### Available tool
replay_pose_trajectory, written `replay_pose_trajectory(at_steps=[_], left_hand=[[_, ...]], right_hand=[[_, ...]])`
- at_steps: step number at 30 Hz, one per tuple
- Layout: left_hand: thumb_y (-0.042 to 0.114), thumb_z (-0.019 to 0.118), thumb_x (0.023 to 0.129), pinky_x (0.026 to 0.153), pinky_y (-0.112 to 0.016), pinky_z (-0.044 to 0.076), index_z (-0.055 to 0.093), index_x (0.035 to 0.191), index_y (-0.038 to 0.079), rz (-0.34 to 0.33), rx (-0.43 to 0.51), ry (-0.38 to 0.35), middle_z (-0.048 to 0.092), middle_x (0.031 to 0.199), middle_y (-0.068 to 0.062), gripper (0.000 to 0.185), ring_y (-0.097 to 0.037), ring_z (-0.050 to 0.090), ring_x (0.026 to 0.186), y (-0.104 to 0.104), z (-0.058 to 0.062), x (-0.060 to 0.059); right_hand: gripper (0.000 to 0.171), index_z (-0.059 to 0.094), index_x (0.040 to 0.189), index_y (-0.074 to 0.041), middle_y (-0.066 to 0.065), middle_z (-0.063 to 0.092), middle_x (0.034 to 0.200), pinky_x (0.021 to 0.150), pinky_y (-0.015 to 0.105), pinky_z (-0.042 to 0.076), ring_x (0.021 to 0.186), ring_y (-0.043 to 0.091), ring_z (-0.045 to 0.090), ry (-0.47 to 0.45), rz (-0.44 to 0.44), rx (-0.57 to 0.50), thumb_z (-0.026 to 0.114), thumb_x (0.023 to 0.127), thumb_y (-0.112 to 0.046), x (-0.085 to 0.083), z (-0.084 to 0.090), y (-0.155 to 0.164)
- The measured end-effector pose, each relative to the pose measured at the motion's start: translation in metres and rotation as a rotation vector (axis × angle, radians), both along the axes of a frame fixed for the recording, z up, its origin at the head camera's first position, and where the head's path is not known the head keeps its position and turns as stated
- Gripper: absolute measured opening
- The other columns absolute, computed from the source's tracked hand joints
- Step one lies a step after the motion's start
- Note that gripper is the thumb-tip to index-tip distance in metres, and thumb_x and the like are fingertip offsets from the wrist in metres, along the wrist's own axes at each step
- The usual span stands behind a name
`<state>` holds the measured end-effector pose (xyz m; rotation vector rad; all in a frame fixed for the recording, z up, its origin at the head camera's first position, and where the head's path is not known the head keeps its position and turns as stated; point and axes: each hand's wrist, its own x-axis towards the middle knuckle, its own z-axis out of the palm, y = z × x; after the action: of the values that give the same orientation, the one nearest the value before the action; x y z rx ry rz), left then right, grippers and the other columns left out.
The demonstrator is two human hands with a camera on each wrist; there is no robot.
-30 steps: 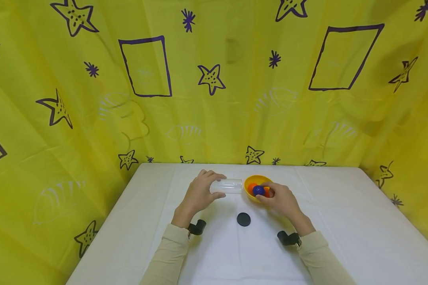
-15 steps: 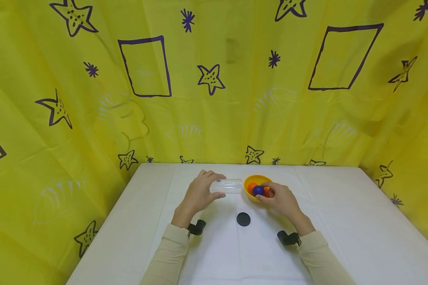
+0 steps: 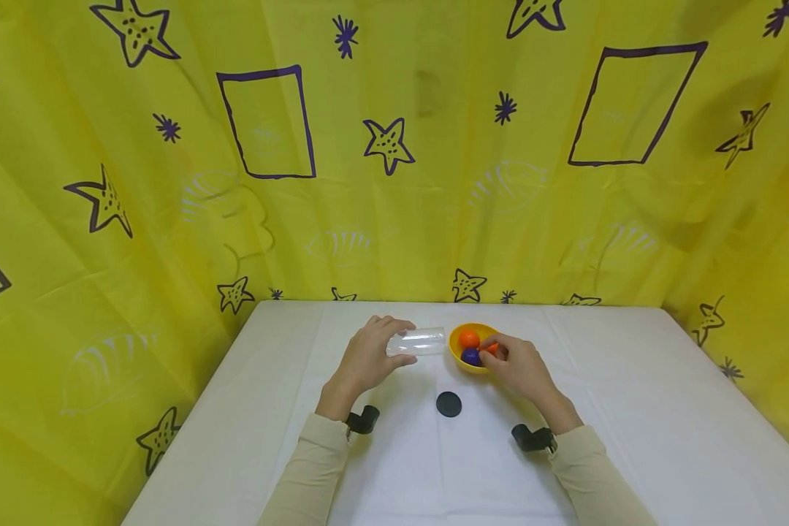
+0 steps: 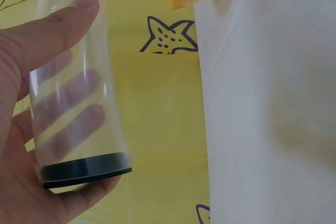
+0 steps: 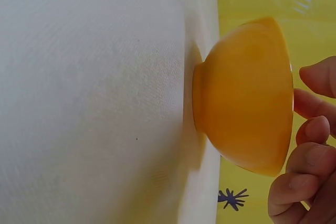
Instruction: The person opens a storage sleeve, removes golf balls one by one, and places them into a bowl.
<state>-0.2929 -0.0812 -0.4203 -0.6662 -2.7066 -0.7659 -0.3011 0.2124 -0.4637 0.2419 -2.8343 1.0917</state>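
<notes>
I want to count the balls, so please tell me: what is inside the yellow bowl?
Inside the yellow bowl I see an orange ball, a blue ball and part of another orange one. The right hand covers the bowl's right side, so more may be hidden.

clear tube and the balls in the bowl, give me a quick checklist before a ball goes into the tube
1. Clear tube gripped: ok, the left hand holds it on its side above the table.
2. Far end sealed: ok, a black cap closes the end at the palm.
3. Open mouth towards the yellow bowl: ok, it lies just beside the rim.
4. Ball in the fingers: cannot tell, the right hand reaches into the bowl at an orange ball, grip not clear.
5. Other balls settled: ok, the blue ball and another orange ball lie in the bowl.
6. Loose black lid: ok, flat on the table, apart from both hands.
</notes>
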Motion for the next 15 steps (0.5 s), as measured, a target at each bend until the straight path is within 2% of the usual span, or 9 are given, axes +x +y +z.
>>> replay_pose_trajectory(at_steps=[4, 15], left_hand=[[0.033, 0.084, 0.085, 0.09, -0.041, 0.053, 0.065, 0.13, 0.019, 0.0, -0.009, -0.027, 0.071, 0.121, -0.003, 0.051, -0.022, 0.059, 0.107, 0.001, -0.001, 0.0], [0.031, 0.084, 0.086, 0.094, -0.046, 0.056, 0.064, 0.126, 0.016, -0.009, 0.045, -0.156, 0.074, 0.119, -0.006, 0.048, -0.027, 0.069, 0.109, 0.003, -0.009, -0.002]], right_hand=[[0.019, 0.071, 0.112, -0.009, 0.003, 0.051, 0.071, 0.056, 0.027, 0.035, 0.066, 0.018, 0.047, 0.002, 0.008, -0.009, 0.067, 0.098, -0.022, 0.001, 0.002, 0.001], [0.021, 0.071, 0.111, -0.007, 0.003, 0.054, 0.075, 0.059, 0.026, 0.038, 0.071, 0.018, 0.048, -0.005, 0.05, -0.045, 0.068, 0.098, -0.024, 0.004, 0.013, 0.003]])
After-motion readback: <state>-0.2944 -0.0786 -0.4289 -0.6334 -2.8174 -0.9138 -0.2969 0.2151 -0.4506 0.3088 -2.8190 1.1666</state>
